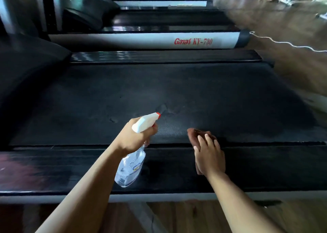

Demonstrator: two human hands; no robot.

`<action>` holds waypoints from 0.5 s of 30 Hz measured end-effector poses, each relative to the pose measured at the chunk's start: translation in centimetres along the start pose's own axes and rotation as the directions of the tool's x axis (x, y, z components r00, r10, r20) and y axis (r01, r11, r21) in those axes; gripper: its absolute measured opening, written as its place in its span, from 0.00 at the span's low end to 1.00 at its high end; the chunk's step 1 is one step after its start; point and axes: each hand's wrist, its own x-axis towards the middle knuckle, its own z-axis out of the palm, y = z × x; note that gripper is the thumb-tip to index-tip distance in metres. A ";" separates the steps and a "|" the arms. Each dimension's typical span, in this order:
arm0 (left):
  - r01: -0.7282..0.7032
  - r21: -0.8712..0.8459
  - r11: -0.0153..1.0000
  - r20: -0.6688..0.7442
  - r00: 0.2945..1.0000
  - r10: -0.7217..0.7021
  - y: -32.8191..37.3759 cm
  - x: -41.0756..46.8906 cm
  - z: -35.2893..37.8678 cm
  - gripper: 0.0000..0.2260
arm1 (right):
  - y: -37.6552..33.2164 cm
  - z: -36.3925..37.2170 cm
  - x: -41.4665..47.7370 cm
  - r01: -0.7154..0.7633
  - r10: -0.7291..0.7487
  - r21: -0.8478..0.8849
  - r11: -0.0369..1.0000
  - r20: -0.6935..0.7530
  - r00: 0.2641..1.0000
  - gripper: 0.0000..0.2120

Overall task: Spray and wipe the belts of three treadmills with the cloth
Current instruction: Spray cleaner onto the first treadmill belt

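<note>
Two hands work at lower centre. The left hand (134,137) grips the spray bottle (131,165) by its neck, red-tipped nozzle aimed over the belt (177,87). The right hand (209,154) lies with straight fingers flat on the brown cloth (194,133) at the belt's near edge, beside the black side rail (70,170).

Mist could land on the cloth hand, since the nozzle is near it. Liquid could also pool at the wet patch (164,108) mid-belt and leave it slick if unwiped.

Red lettering on the next treadmill's silver rail (123,39), upper centre, reads "Ganas KY-730". The bottle's blue-and-yellow label is too blurred to read.
</note>
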 end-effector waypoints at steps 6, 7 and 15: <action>-0.078 0.090 0.993 0.153 0.986 0.064 1.3 0.5 3.0 0.04 | 2.0 -0.7 -1.2 -0.073 0.074 0.044 0.996 -0.017 0.997 0.23; -0.087 0.092 0.992 0.171 0.983 0.071 1.5 0.6 3.5 0.07 | 2.3 -0.7 -1.4 -0.084 0.085 0.053 0.995 -0.022 0.996 0.23; -0.124 0.043 0.991 -0.040 0.991 0.126 2.1 1.9 4.9 0.14 | 2.3 -1.3 -2.0 -0.101 0.108 0.118 0.988 -0.057 0.993 0.22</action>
